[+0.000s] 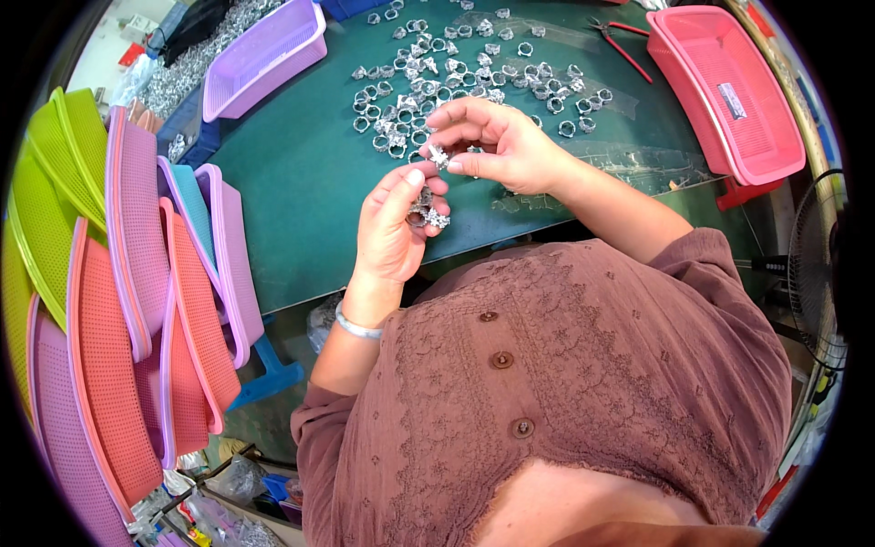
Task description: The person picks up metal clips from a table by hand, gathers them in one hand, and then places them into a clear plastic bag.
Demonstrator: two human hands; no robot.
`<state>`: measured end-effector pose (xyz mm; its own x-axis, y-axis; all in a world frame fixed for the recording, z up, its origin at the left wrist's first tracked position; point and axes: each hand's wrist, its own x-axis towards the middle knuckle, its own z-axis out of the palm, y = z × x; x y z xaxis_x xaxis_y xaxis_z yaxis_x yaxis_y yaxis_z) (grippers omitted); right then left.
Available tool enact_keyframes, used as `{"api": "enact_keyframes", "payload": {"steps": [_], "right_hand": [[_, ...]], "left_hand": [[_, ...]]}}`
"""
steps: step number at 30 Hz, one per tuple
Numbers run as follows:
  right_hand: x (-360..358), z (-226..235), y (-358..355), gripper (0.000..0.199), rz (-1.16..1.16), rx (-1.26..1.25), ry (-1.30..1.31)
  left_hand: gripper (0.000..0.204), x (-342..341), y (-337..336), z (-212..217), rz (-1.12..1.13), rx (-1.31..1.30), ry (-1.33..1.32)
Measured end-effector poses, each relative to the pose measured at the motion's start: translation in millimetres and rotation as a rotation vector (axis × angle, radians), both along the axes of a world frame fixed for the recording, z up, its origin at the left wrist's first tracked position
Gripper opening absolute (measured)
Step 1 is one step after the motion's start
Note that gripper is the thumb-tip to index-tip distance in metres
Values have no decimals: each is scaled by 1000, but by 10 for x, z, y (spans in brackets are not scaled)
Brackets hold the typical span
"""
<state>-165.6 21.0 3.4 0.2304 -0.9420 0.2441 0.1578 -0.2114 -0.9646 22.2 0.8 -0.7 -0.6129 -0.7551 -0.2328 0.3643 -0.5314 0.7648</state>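
My left hand (394, 221) is curled around a small cluster of silver rings (428, 215), just above the near edge of the green table mat (301, 173). My right hand (497, 141) hovers a little beyond it, thumb and forefinger pinching one silver ring (440, 156). Several more loose silver rings (456, 77) lie scattered on the mat past both hands.
A lilac basket (264, 55) sits at the far left of the mat, a pink basket (729, 91) at the far right with red-handled pliers (620, 38) beside it. Stacked coloured trays (137, 273) lean at my left. A fan (816, 264) stands at the right.
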Motion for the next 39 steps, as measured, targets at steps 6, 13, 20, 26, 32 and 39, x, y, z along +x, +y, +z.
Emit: {"api": "enact_keyframes", "payload": {"steps": [6,13,20,26,32,39], "right_hand": [[55,26,58,44,-104,-287,223],[10,9,67,36,-138,-285,360],[6,1,38,36,-242,-611,508],[21,0,49,39,-289,-647,570],[-98,-69,32,37,-407,-521,646],[-170,-175,-58,30,-435,-476,800]], "left_hand": [[20,-58,30,-3,28,-124,-114],[24,-75,68,17,86,-257,-172],[22,-64,65,42,19,-187,-113],[27,-133,98,54,96,-349,-234],[34,-109,105,49,102,-480,-250],[35,-83,105,10,111,-430,-246]]}}
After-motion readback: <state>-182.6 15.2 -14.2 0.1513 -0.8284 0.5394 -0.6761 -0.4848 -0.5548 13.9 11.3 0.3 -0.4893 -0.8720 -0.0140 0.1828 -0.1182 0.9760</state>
